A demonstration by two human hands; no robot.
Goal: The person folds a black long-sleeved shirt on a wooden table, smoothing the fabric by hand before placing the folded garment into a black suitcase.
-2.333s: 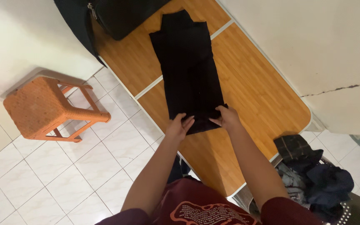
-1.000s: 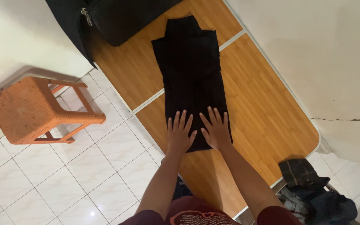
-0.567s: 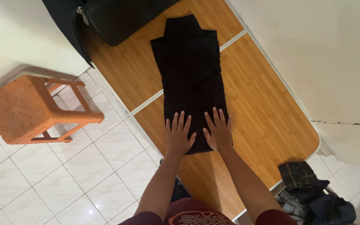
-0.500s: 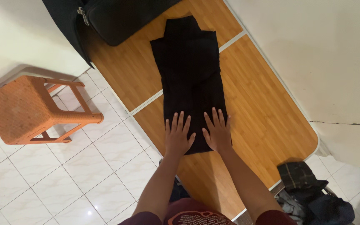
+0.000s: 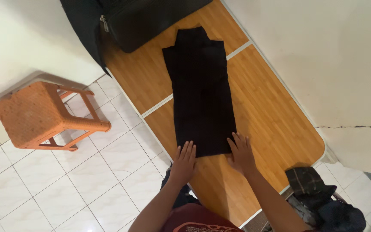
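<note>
Count: one folded black garment lay lengthwise across the seam of one wooden folding table, one black bag sat at the table's far end, one orange stool stood on the tiled floor, and one pile of dark clothes sat past the table's right corner. Left hand and right hand were both flat with fingers spread, gripping nothing, fingertips touching the garment's near edge. Bare wood ran along the garment's right side up to the wall-side rim; on the left the garment lay near the table edge.
</note>
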